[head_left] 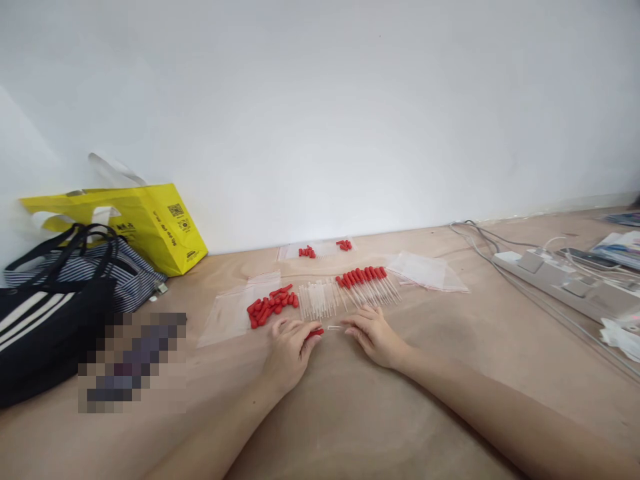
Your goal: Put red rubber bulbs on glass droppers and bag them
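My left hand (293, 350) is closed around a red rubber bulb (315, 333), its end showing between thumb and fingers. Facing it, my right hand (375, 338) pinches a thin clear tube (334, 327) that points toward the bulb, with a small gap between them. Beyond my left hand lies a pile of loose red rubber bulbs (270, 307) on a clear plastic bag. Several bare clear tubes (319, 300) lie side by side in the middle. To their right is a row of droppers (367, 283), tubes with red bulbs on their far ends.
Clear zip bags (427, 272) lie right of the row. Near the wall is another bag (290, 252) with red bulbs. A yellow bag (170, 230) and a black striped bag (55, 333) stand at left. A power strip (555, 283) with cables lies at right.
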